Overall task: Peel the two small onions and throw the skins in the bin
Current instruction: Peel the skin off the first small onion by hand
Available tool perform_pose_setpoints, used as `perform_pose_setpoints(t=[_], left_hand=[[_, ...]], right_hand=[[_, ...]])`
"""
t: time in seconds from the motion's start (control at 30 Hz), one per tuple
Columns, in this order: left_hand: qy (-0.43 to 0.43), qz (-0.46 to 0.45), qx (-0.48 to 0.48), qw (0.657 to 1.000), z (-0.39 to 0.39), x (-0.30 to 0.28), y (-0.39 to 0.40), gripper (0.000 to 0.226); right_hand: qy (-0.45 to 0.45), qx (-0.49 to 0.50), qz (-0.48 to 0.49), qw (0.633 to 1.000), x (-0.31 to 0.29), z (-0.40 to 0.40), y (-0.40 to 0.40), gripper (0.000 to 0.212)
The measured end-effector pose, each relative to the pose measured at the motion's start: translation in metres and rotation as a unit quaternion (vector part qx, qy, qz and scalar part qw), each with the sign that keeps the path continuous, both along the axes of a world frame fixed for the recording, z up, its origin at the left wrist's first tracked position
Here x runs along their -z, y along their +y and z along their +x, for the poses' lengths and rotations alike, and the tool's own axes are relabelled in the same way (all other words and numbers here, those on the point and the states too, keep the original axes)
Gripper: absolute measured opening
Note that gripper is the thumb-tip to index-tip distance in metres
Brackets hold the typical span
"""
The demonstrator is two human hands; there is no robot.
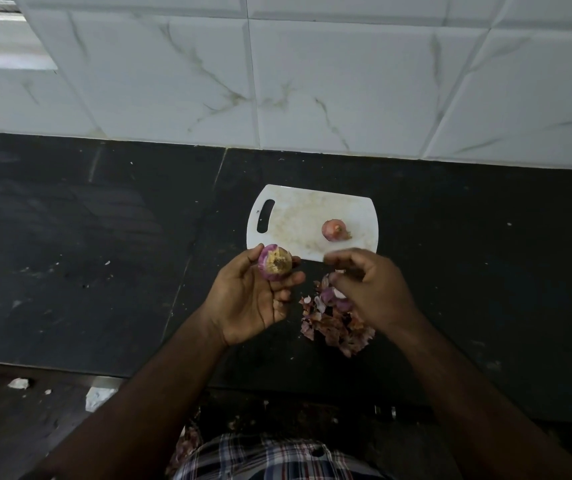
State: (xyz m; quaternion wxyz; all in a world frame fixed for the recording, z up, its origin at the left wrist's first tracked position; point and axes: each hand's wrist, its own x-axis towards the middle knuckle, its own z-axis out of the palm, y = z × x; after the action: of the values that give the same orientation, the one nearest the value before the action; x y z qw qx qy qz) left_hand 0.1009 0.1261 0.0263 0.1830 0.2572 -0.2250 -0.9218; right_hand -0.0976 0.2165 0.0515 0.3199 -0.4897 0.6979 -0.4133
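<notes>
My left hand (pixel 253 299) holds a small purple onion (pixel 275 262) by the fingertips, its brown root end facing up. A second small onion (pixel 335 230), still in pinkish skin, lies on the white cutting board (pixel 298 216). My right hand (pixel 367 285) hovers blurred over a pile of onion skins (pixel 333 323) on the dark counter, fingers curled; a bit of pale skin seems pinched at its fingertips. No bin is in view.
The black counter (pixel 104 237) runs left and right, speckled with small scraps. A white tiled wall (pixel 312 81) stands behind it. The counter's front edge lies just below my arms, with debris on the floor or ledge beneath.
</notes>
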Motion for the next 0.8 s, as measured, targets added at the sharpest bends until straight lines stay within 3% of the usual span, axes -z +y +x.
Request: perform_pose_setpoints(t=[0.1,0.3,0.4,0.57,0.8], left_hand=[[-0.038,-0.018,0.004,0.999,-0.007,-0.003,0.002,0.05],[-0.127,-0.065,-0.02,0.99,-0.016,-0.007,0.005,0.044],[-0.158,-0.08,-0.067,0.982,-0.017,-0.005,0.005,0.039],[-0.161,-0.069,-0.124,0.977,-0.015,-0.008,0.004,0.034],[-0.159,-0.034,-0.128,0.978,-0.008,-0.01,-0.002,0.033]], right_hand=[[-0.017,-0.045,-0.057,0.997,-0.026,0.016,-0.019,0.028],[0.107,-0.083,-0.023,0.991,-0.04,0.032,-0.042,0.031],[0.099,-0.095,-0.033,0.99,-0.041,0.034,-0.04,0.031],[0.08,-0.15,-0.069,0.983,-0.038,0.039,-0.026,0.021],[0.113,-0.162,-0.054,0.979,-0.02,0.022,-0.014,0.028]])
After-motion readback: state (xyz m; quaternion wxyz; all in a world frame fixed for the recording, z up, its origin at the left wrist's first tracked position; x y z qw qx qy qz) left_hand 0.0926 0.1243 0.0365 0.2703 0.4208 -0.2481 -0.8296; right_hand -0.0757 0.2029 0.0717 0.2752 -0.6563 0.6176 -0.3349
